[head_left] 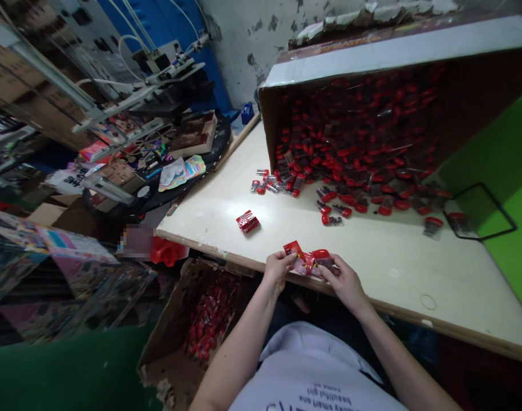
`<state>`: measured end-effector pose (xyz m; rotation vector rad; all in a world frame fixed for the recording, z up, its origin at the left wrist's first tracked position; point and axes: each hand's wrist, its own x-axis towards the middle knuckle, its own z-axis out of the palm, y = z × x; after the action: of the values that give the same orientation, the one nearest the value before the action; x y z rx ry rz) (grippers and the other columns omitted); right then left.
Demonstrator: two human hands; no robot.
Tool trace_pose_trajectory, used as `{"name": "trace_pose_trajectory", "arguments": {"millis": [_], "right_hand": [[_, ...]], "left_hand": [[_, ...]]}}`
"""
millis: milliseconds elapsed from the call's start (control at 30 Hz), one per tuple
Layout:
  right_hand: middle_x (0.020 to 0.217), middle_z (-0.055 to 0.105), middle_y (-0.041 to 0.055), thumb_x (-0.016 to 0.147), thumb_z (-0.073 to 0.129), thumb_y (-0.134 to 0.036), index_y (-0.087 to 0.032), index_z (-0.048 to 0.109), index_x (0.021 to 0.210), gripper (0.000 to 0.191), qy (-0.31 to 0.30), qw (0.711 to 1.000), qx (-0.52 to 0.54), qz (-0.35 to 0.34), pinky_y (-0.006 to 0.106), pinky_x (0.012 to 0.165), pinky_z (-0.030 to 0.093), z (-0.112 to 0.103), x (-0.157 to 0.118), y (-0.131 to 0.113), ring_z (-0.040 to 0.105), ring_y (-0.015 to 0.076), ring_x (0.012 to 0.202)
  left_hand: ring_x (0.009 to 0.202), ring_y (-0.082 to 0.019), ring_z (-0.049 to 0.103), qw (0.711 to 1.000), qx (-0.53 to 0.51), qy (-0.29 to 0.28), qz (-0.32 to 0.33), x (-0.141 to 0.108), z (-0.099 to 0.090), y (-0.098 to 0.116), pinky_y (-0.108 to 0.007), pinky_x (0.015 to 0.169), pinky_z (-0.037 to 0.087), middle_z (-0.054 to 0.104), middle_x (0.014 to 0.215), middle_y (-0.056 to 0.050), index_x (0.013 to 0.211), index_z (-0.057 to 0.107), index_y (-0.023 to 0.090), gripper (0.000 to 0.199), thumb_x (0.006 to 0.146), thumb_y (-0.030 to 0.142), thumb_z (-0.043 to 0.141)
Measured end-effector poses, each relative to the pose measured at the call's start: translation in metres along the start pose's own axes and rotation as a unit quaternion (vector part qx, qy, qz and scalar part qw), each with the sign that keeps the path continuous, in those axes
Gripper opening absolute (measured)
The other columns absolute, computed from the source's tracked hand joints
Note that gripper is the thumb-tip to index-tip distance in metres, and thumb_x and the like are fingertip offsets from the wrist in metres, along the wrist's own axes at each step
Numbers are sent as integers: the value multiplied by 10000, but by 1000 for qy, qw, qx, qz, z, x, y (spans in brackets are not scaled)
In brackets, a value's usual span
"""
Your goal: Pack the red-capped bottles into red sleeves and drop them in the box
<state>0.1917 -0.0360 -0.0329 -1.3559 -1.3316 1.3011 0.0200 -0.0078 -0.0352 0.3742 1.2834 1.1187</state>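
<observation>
At the table's near edge, my left hand [280, 268] pinches a red printed packet [293, 248] between thumb and fingers. Close beside it, my right hand [343, 282] is closed on a small clear container with a red cap [321, 254]. The packet and the container meet or overlap between my hands; the exact join is too small to make out. A small stack of red printed cards [247, 221] lies on the table ahead of my left hand. Loose red-capped containers [331, 220] are scattered farther forward.
A large cardboard box [350, 63] lies on its side, spilling many red-capped containers onto the white table [218, 220]. Below the edge at left, an open carton [158, 348] holds red packed items. A wire frame [496, 205] stands at right, a machine [158, 71] at far left.
</observation>
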Motion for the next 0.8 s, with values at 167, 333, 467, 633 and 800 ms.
{"name": "trace_pose_trajectory", "arguments": {"millis": [167, 333, 467, 633, 800], "right_hand": [[998, 662, 65, 791, 598, -397, -216, 526, 1101, 367, -33, 998, 51, 23, 311, 658, 548, 9, -10, -10, 666, 211, 772], [915, 674, 49, 780, 613, -376, -228, 510, 1077, 348, -45, 997, 51, 30, 302, 600, 551, 22, -17, -14, 677, 207, 697], [900, 675, 52, 774, 616, -382, -222, 515, 1064, 346, -24, 998, 51, 31, 306, 595, 552, 27, -16, -14, 676, 209, 691], [907, 662, 48, 777, 616, -427, -217, 531, 1038, 345, -8, 994, 90, 56, 277, 552, 537, 29, -14, -11, 666, 190, 663], [945, 649, 54, 756, 632, -462, -211, 514, 1050, 405, -23, 987, 136, 82, 272, 556, 537, 32, -14, -14, 664, 188, 692]], "left_hand": [[559, -99, 568, 998, -56, 10, -13, -5, 2, 15, -203, 521, 383, 628, 615, -40, 581, 561, 116, 360, 440, 289, 844], [541, -67, 545, 991, -121, -19, -53, -12, 6, 21, -179, 511, 396, 624, 633, -26, 651, 610, 107, 315, 488, 254, 836], [563, -67, 544, 986, -149, -38, -71, -16, 9, 18, -173, 529, 424, 620, 651, -19, 706, 637, 108, 266, 551, 239, 808], [644, -96, 578, 984, -163, -51, -58, -21, 13, 14, -205, 623, 458, 641, 719, -31, 764, 649, 115, 269, 576, 241, 794], [636, -89, 579, 988, -143, -48, -27, -27, 16, 8, -210, 631, 432, 654, 758, -30, 807, 650, 122, 331, 553, 267, 804]]}}
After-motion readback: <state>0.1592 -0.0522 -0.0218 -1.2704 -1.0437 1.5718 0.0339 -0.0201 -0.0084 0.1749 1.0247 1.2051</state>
